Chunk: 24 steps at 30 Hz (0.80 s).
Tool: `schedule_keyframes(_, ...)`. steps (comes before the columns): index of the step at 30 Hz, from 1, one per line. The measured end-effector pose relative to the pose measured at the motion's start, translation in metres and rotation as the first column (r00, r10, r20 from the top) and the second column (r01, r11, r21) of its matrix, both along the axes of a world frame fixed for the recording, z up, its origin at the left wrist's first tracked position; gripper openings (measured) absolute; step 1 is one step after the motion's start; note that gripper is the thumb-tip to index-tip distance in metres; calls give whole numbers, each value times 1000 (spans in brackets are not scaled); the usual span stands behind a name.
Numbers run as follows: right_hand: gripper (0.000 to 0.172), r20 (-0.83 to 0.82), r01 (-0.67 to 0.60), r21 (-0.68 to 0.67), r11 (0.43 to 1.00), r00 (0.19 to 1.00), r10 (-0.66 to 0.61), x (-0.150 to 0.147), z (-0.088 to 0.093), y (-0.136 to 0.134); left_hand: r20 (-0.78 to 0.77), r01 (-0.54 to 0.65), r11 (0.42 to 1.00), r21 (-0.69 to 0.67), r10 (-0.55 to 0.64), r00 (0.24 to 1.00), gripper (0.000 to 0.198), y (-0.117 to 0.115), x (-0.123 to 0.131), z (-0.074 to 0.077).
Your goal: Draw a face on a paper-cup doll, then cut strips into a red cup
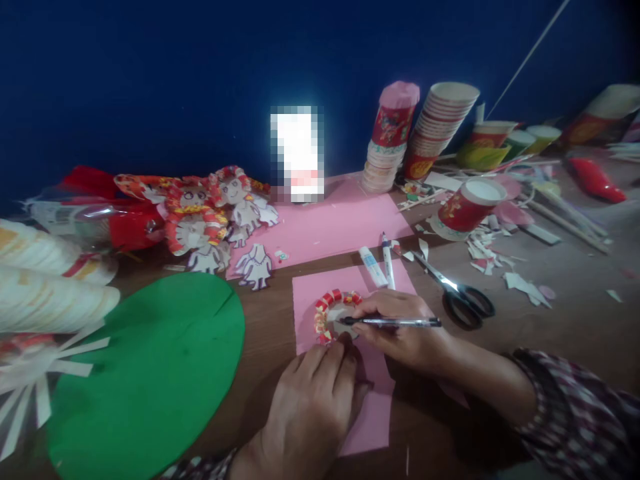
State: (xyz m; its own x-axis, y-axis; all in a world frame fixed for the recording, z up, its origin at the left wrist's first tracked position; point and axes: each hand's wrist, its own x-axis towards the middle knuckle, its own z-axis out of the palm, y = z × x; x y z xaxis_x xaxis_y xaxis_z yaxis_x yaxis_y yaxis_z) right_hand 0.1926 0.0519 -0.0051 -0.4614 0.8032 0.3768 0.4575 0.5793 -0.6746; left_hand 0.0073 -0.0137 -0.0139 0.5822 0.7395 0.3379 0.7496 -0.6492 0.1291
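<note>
Red-rimmed paper disc lies on the pink sheet before you. Your right hand grips a pen between its fingers, tip at the disc's pale centre; your left hand rests by the near edge, fingers bent, their hold unclear.

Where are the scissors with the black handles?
In the head view, the scissors lie right of centre on the brown table, just beyond the right hand, with white paper scraps to their right.
</note>
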Motion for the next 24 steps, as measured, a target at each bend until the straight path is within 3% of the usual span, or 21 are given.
schedule_keyframes(24,6,1,-5,-17,1000,1000,5,0,1,0,-3,2,1000,4,-2,1000,26,-1,0,-2)
